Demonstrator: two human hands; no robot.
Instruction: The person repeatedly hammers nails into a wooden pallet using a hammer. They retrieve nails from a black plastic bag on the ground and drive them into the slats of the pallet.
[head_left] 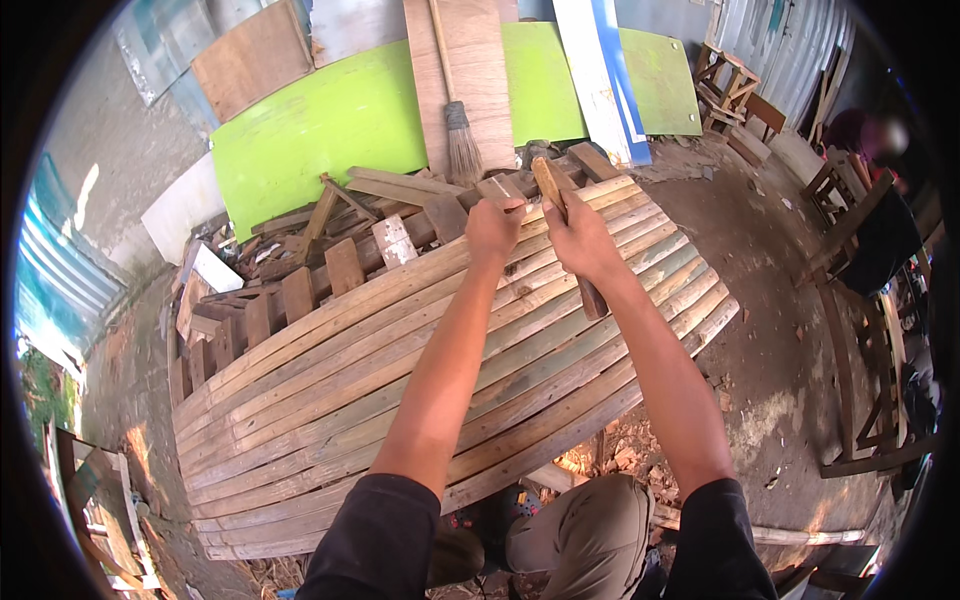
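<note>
Wooden slats [300,420] stretch beneath you; toward one o'clock, your right hand [582,242] has its fingers clamped round a wooden tool [547,180], likely stiff, moderately heavy, best held mid-length. At twelve, your left hand [494,232] curls its fingers together, contents unclear.

Across the top of the frame, a long lime-green panel [310,130] stands by a grey wall [130,105]. Corrugated metal sheeting [785,45] fills the upper right. Brown earthen floor [765,330] spreads right, near dark wooden frames [840,350]; sunlight brightens blue-white sheeting [62,265] at left.
</note>
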